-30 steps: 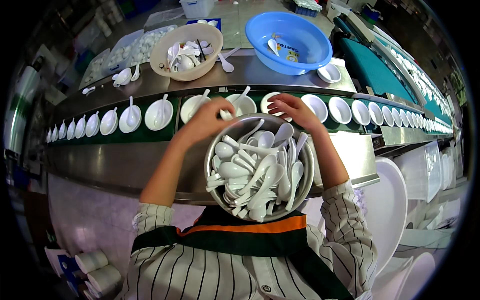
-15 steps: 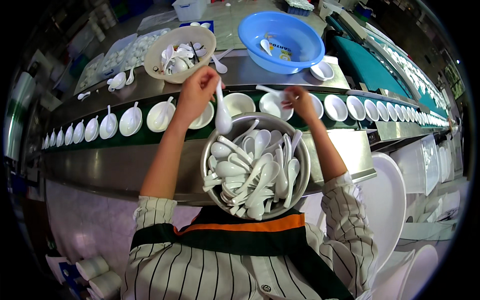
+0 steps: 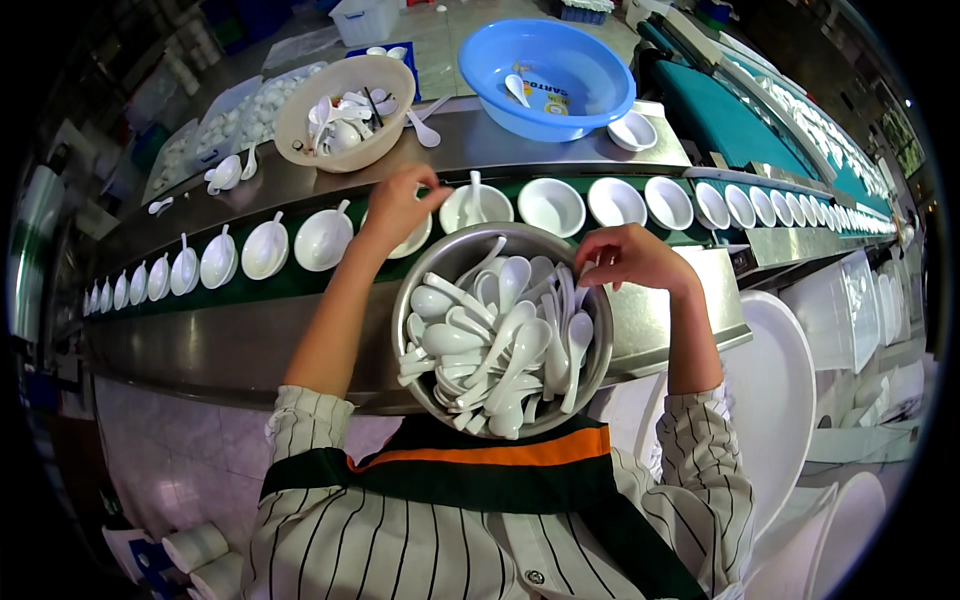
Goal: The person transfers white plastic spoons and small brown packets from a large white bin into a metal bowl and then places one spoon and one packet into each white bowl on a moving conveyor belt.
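Note:
A steel bowl [image 3: 408, 378] heaped with white soup spoons [image 3: 495, 345] is against my front. Over its right rim, my right hand [image 3: 632, 257] has its fingertips pinched at the upright handle of a spoon in the heap. My left hand [image 3: 402, 208] hovers above a small white bowl [image 3: 412, 240] on the green belt, fingers partly curled and apart, with no spoon showing in them. My wrist and hand partly hide that bowl. Just right of it, another white bowl [image 3: 500, 208] holds a spoon [image 3: 475, 197], handle pointing away from me.
On the belt, bowls with spoons [image 3: 265, 248] run left and bowls without spoons [image 3: 553, 208] run right. Behind it, a steel ledge bears a beige basin [image 3: 290, 120] of mixed utensils, a blue basin [image 3: 610, 105], a loose spoon [image 3: 425, 132] and a small bowl [image 3: 640, 130].
The left hand has let go of its spoon. The right hand has left a spoon in a belt bowl and come back to the steel bowl. The belt bowls have shifted left.

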A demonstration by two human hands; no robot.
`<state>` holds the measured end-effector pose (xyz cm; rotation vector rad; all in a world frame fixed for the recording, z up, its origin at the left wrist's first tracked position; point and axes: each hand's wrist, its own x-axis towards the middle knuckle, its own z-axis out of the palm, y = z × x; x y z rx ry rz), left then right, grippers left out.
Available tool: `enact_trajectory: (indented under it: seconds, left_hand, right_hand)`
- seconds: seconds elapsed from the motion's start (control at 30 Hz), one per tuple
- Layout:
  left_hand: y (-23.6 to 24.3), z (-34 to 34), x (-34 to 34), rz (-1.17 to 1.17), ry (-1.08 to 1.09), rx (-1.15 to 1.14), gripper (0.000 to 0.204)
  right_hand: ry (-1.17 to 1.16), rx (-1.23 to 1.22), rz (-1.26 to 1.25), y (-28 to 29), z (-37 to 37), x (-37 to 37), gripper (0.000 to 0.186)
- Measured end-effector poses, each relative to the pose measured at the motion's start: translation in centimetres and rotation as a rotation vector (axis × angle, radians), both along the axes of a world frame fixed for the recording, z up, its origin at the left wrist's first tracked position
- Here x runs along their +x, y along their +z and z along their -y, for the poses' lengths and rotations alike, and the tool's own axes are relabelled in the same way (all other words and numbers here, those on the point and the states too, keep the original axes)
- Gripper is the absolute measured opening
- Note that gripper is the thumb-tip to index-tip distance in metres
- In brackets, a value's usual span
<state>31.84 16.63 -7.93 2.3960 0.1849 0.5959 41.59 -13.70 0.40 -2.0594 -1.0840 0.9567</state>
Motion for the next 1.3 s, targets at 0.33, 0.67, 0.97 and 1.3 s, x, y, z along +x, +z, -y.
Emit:
enact_trajectory:
  seconds: [0.33,0.67,0.97,1.3]
  left_hand:
    - [0.1,6.4,-1.5,-0.033,-0.406,0.121,0.014]
    - [3.0,3.9,1.3,0.317,-0.164,-0.612,0.01]
    - [-5.8,-1.6,3.6,0.019,0.445,0.215,0.042]
    - [1.8,5.5,-1.6,-0.394,-0.482,-0.415,0.04]
  right_hand:
    - [-0.45,0.426,0.512,2.2,-3.4,3.7,0.009]
    - [-0.374,0.346,0.865,-6.2,-7.8,9.9,0.029]
    - [-0.196,0.261,0.983,-5.7,-7.1,13.4,0.031]
    - [-0.247,0.315,0.659,-1.9,-8.3,12.5,0.041]
